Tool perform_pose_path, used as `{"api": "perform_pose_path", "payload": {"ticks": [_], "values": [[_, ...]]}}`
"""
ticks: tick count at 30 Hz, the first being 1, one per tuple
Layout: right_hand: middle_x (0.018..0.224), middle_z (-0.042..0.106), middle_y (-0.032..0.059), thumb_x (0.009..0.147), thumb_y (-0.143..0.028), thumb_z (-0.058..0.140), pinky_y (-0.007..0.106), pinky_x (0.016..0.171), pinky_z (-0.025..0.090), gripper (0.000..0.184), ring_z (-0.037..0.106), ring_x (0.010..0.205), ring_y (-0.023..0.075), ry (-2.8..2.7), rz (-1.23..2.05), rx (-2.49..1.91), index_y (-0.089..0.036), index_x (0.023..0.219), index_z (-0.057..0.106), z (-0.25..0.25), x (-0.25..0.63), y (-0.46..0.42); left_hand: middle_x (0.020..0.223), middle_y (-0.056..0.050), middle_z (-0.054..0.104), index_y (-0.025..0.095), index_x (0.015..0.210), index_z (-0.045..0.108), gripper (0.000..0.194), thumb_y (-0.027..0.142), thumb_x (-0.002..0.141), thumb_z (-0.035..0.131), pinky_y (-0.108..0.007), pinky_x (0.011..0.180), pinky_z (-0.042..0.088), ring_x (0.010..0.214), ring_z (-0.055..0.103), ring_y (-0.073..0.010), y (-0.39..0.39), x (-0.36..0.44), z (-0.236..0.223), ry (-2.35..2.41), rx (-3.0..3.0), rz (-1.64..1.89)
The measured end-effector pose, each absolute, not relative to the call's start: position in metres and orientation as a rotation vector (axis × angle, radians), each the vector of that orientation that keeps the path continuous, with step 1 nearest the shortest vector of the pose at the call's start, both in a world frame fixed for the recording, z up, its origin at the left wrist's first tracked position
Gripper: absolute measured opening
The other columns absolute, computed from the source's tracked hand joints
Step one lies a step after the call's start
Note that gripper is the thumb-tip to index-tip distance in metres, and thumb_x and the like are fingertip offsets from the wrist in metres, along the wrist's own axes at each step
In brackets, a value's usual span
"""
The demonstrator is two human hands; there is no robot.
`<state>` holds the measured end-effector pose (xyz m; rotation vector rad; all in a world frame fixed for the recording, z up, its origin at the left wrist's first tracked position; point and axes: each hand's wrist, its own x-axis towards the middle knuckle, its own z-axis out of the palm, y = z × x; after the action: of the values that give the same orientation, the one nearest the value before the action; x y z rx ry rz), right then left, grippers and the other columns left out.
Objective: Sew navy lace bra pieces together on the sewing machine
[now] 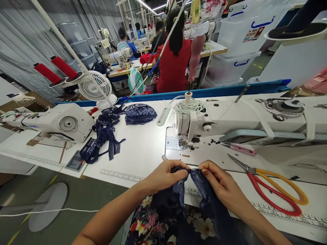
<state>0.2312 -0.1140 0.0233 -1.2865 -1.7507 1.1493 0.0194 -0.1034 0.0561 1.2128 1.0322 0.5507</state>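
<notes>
My left hand and my right hand both pinch the top edge of a dark navy lace piece at the front edge of the white sewing table. The lace hangs down over my floral-print lap. Just beyond my hands stands the white sewing machine head with its needle area. Large scissors with red and yellow handles lie to the right of my right hand. Small pink-handled snips rest a little further back.
A heap of navy lace strips and a folded navy lace piece lie at the left. A second machine, red thread cones and a small fan stand further left. A person in red sits ahead, back turned.
</notes>
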Motion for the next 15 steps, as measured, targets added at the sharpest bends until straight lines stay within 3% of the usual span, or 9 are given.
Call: {"api": "perform_pose_path", "payload": {"ticks": [8,11,15], "values": [[0.069,0.047,-0.0021,0.096,-0.054,0.039,0.024,0.051,0.039,0.036,0.045,0.061,0.0136,-1.778,1.187,-1.283,-0.024,0.08,0.052,0.018,0.209,-0.104,0.059,0.007,0.038,0.017,0.094,0.061,0.022,0.037,0.087,0.058,-0.021,0.046,0.019,0.05,0.027,-0.0064,-0.107,0.0,0.057,1.135,1.237,0.618],[0.072,0.055,-0.0005,0.093,-0.057,0.041,0.027,0.056,0.045,0.035,0.054,0.066,0.0164,-1.819,1.169,-1.268,-0.026,0.085,0.055,0.012,0.198,-0.093,0.06,0.006,0.043,0.016,0.089,0.062,0.016,0.03,0.086,0.056,-0.021,0.048,0.024,0.052,0.034,-0.0073,-0.095,-0.016,0.063,1.212,1.335,0.654],[0.092,0.068,0.0072,0.084,-0.063,0.05,0.042,0.075,0.055,0.035,0.067,0.086,0.0287,-1.789,1.138,-1.271,-0.032,0.097,0.06,-0.013,0.186,-0.07,0.077,0.002,0.061,0.016,0.081,0.064,0.009,0.022,0.084,0.057,-0.022,0.067,0.039,0.073,0.053,-0.0117,-0.043,-0.041,0.079,1.396,1.646,0.911]]}}
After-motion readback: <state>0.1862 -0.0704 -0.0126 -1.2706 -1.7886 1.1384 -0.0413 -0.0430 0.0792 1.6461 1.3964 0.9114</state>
